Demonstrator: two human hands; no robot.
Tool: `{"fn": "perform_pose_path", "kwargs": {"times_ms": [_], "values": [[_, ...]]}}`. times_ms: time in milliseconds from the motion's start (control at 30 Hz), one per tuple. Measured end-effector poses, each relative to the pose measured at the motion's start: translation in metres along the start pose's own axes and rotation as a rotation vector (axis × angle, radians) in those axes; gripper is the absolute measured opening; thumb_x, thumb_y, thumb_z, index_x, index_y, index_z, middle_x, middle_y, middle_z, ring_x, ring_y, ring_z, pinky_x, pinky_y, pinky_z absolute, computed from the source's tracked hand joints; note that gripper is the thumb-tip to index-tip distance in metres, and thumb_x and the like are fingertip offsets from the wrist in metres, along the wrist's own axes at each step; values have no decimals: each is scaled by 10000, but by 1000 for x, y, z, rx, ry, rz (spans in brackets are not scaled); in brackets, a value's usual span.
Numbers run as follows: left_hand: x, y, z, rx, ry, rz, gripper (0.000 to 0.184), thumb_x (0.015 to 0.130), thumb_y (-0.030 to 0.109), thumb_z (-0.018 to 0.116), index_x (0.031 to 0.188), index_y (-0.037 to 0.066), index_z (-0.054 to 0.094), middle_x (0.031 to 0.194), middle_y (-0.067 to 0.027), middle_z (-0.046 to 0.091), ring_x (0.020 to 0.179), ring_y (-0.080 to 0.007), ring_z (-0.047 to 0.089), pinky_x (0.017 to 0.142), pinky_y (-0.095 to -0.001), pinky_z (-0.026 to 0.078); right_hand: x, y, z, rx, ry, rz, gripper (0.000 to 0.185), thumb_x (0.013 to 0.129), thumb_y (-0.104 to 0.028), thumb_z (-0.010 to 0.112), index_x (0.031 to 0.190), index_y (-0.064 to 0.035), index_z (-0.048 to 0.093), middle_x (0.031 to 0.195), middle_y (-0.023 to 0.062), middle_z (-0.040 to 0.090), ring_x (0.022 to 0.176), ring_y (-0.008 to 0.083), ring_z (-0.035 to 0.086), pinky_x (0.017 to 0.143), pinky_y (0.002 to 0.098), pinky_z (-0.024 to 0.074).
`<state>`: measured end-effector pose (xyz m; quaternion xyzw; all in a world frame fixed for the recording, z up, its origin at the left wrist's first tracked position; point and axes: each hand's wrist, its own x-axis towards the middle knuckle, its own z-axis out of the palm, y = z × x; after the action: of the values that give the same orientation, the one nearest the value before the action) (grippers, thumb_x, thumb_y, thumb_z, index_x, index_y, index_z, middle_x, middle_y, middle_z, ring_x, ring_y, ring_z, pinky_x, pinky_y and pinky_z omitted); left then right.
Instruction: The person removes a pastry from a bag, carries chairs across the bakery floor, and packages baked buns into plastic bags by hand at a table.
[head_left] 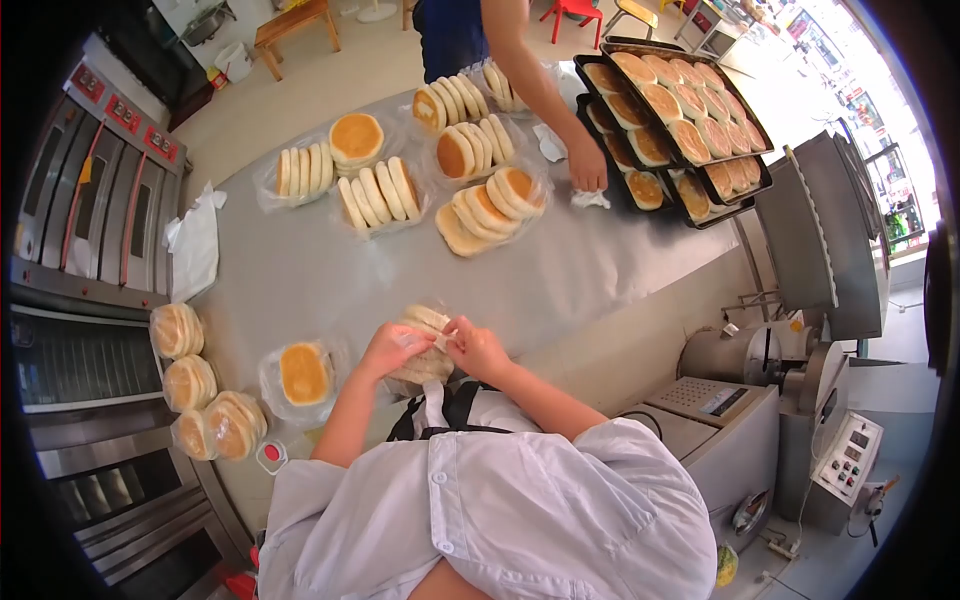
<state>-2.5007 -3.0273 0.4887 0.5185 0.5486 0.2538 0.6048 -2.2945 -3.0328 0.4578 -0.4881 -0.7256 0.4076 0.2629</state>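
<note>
At the table's near edge, a clear plastic bag of round flatbreads (424,370) stands close against my body. My left hand (394,347) pinches the bag's top from the left side. From the right, my right hand (474,348) has its fingers closed on the gathered plastic at the bag's neck. The two hands are nearly touching above the breads and partly cover them. Left of my left arm lies another bag (305,374) with a golden-brown bread on top.
Bagged breads (380,195) stand in groups across the metal table (330,270). Several tied bags (232,424) line its left edge. Stacked black trays of breads (690,110) sit at the far right. A co-worker's hand (588,168) touches white plastic there. Ovens (100,200) flank the left.
</note>
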Motion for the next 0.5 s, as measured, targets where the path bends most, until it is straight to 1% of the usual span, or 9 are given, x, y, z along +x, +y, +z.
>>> {"fn": "perform_pose_path", "kwargs": {"times_ms": [33,100,167,233,267,333,367,433,500], "values": [[-1,0,-3,3,-46,4,182,792,111,675,931,2,718,782,-30,700,694,-78,616,657,-234,489,0,0,3,6,1,-3,251,814,-123,608,1040,-70,512,612,123,590,619,354,613,564,457,484],[2,-13,-2,-12,-51,-67,154,770,117,700,873,2,710,761,-22,693,683,-72,609,652,-230,486,-1,-4,8,63,-131,-52,209,808,-103,602,993,-49,520,670,155,609,669,366,620,605,461,488],[11,-22,0,-23,-61,-124,140,749,123,724,815,2,701,741,-15,686,671,-65,602,648,-226,483,6,-11,6,20,-127,-41,178,810,-95,595,968,-44,531,705,164,623,695,367,626,627,456,494],[15,-31,2,-15,-21,-50,101,713,105,704,715,22,647,763,-42,691,641,-134,626,607,-257,481,16,-14,5,-24,-126,-25,147,811,-87,587,943,-39,542,740,173,637,722,367,632,649,450,499],[14,-25,3,-11,-29,-48,101,713,105,704,715,22,647,763,-42,691,641,-134,626,607,-257,481,21,-13,7,38,-72,-60,148,817,-76,576,952,-28,540,768,180,646,730,365,635,663,437,503],[4,-6,10,806,145,371,95,669,100,701,731,57,643,755,-39,671,669,-203,636,570,-309,504,26,-14,8,100,-14,-85,150,822,-65,566,960,-17,537,797,188,656,737,362,638,677,423,507],[3,-3,11,804,134,372,95,669,100,701,731,57,643,755,-39,671,669,-203,636,570,-309,504,26,-16,8,132,-64,-22,148,838,-65,547,976,-10,550,809,191,657,746,361,639,689,414,508],[2,0,14,1014,200,611,111,666,107,680,768,97,635,793,-55,638,706,-268,623,544,-363,503,31,-16,8,159,-113,46,154,855,-65,529,992,-3,563,821,194,659,755,360,640,701,406,510],[3,-6,19,1012,259,564,116,684,111,674,794,111,640,801,-57,632,702,-265,628,548,-370,505,40,-11,4,191,-137,45,186,872,-72,507,1011,7,602,824,162,671,736,299,660,687,372,518]]}}
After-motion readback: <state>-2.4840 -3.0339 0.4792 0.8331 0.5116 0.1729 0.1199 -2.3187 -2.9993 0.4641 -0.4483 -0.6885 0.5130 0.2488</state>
